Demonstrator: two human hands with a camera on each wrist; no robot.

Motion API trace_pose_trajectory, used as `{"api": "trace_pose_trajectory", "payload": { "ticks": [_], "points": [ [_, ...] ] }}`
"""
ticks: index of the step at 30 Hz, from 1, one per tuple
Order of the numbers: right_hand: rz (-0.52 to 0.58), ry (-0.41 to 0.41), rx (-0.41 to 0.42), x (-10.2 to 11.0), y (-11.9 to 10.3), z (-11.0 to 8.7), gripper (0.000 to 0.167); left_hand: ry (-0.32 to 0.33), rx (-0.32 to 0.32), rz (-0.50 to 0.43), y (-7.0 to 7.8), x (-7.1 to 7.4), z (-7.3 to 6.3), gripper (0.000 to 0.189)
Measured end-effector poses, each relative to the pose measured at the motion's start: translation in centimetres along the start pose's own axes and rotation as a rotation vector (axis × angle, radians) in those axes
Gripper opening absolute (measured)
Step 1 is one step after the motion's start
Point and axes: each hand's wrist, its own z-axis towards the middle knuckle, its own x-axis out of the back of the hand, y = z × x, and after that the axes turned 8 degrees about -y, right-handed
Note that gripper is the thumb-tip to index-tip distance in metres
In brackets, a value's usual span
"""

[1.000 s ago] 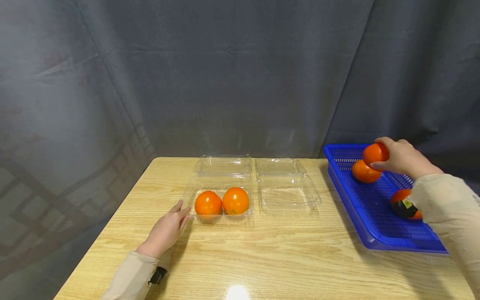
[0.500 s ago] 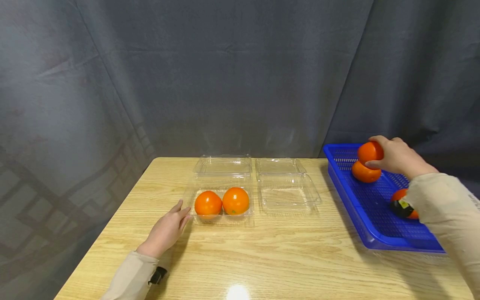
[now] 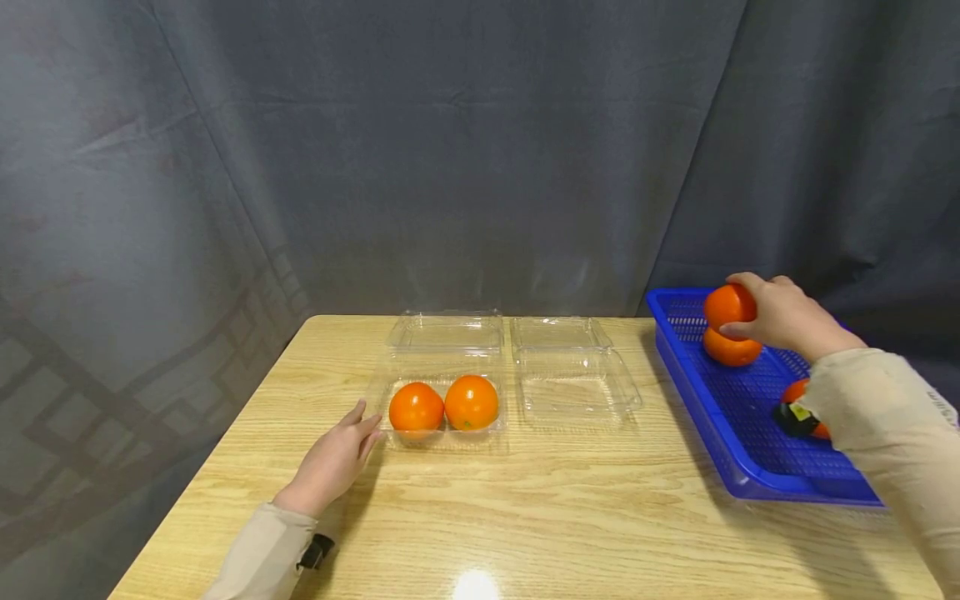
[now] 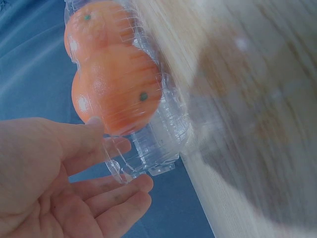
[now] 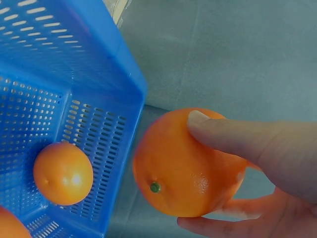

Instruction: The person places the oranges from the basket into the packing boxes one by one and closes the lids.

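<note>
My right hand (image 3: 787,315) holds an orange (image 3: 730,307) between thumb and fingers, above the blue basket in the head view. In the right wrist view, that orange (image 5: 183,168) shows its green stem end, with the thumb on one side and fingers beneath. My left hand (image 3: 330,460) touches the front left corner of a clear plastic clamshell box (image 3: 487,437); its fingers are relaxed and spread. Two oranges (image 3: 416,408) sit side by side in that box. In the left wrist view, the left hand (image 4: 74,178) has a finger partly behind the clear plastic.
The blue basket (image 3: 720,450) stands at the right with another orange (image 3: 731,346) and one partly hidden by a black wrist device (image 3: 795,419). A second open clear box (image 3: 573,392) is beside the filled one. A grey curtain (image 3: 465,167) hangs behind the table (image 3: 465,508).
My right hand, with the orange in it, has moved a little to the left over the basket. The left hand and the boxes have stayed put.
</note>
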Motion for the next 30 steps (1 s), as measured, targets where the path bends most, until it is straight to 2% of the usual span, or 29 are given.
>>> {"api": "trace_pose_trajectory", "payload": {
  "ticks": [9, 17, 30],
  "points": [
    [-0.015, 0.018, 0.029, -0.1, -0.7, 0.2, 0.08, 0.0, 0.0, -0.005, 0.0, 0.0, 0.0, 0.03],
    [-0.03, -0.005, 0.048, 0.0, -1.4, 0.4, 0.077, 0.0, 0.0, -0.004, 0.0, 0.1, 0.0, 0.03],
    [-0.05, 0.026, 0.062, -0.6, -2.8, 0.6, 0.075, 0.009, -0.007, 0.0, 0.0, 0.0, -0.1, 0.03]
  ]
}}
